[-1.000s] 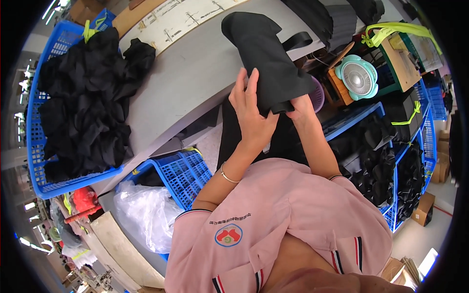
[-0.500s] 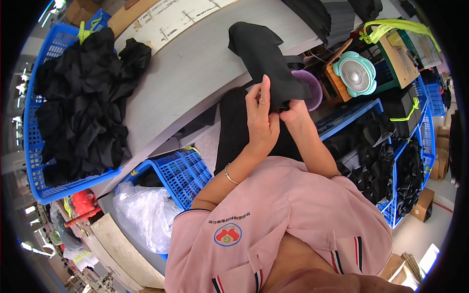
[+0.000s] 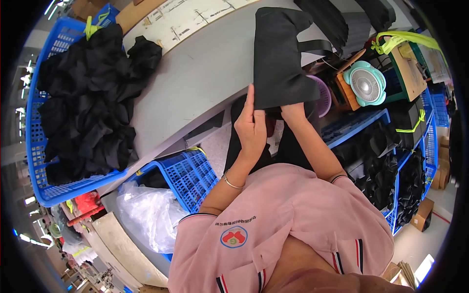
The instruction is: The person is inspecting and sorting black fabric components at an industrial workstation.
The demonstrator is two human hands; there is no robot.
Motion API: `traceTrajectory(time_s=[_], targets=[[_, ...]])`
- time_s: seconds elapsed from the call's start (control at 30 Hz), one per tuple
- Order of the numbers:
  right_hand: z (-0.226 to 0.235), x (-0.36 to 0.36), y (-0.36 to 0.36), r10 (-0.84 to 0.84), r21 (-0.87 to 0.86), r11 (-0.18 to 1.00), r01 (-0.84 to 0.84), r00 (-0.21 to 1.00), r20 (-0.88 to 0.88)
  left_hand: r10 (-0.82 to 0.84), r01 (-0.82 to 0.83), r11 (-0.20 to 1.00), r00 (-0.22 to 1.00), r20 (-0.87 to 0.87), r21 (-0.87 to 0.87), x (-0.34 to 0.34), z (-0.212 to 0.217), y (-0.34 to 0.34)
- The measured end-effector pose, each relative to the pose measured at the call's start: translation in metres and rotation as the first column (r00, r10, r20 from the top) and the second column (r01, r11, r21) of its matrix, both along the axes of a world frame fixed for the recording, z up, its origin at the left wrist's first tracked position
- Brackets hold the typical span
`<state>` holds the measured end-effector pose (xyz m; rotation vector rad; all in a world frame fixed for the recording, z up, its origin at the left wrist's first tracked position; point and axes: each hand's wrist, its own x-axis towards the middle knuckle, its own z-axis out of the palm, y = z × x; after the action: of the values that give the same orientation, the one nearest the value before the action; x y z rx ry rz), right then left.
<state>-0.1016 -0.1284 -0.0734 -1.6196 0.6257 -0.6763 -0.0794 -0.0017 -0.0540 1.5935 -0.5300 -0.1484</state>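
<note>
A flat black fabric piece [image 3: 281,63] with a black strap [image 3: 315,47] standing out from its right side is spread over the front edge of the grey table. At its lower left corner is my left hand [image 3: 252,129], index finger stretched along the edge and the other fingers bent against the lower hem. My right hand [image 3: 294,115] grips the lower edge a little further right, its fingertips hidden beneath the cloth. The far end of the piece reaches over the grey tabletop [image 3: 195,73].
On the left, a blue basket [image 3: 80,189] is heaped with crumpled black fabric [image 3: 90,97]. Folded black pieces [image 3: 356,31] lie at the back right. A purple basket [image 3: 324,97], a turquoise fan [image 3: 365,84] and more blue crates [image 3: 386,117] stand right. Clear plastic [image 3: 149,210] lies lower left.
The fabric piece, bunched and tilted before, now lies opened out flat, further up and right, with its strap showing. My hands have moved apart along its lower edge.
</note>
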Motion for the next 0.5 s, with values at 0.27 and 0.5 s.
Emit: traceTrajectory(time_s=[0.27,0.5], targets=[[0.011,0.026,-0.022,0.557,0.004,0.824,-0.567,0.808,-0.192,-0.086,-0.185,0.925,0.748,-0.658,-0.331,0.029,-0.061,0.005],[-0.005,0.043,0.024,-0.085,-0.84,0.461,-0.286,0.928,-0.363,-0.283,-0.112,0.896,0.603,-0.746,-0.43,0.023,-0.081,-0.017]])
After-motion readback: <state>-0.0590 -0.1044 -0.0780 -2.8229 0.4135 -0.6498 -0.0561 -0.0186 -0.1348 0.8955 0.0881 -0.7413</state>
